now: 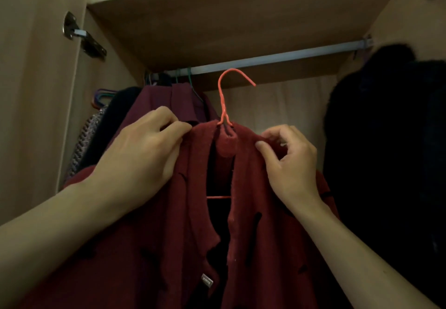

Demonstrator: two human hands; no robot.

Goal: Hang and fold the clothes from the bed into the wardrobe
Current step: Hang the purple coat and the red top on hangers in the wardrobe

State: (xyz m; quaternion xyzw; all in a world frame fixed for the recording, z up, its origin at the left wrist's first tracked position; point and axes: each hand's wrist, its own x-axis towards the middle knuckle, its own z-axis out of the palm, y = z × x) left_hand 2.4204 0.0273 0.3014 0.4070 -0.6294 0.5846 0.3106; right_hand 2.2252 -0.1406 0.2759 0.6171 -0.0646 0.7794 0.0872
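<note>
Red cardigan (255,248) collar apparently pinched: left hand (144,149), right hand (292,164) fingers (261,145).

forearms raised, left hand (142,150) and right hand (290,161) level, fingertips (259,144) pinched on the neckline of the red garment (265,248)

black garment (386,139) hangs right, metal hinge (83,36) left.

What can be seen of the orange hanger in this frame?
The orange hanger looks like thin painted wire. It is held upright, with a twisted neck and a hook opening to the right. The hook's top sits just under the grey rail and seems not yet hooked on. Its shoulders are hidden inside the red garment draped over it; part of the bottom bar shows through the open front. The left hand and right hand pinch the neckline either side.
</note>
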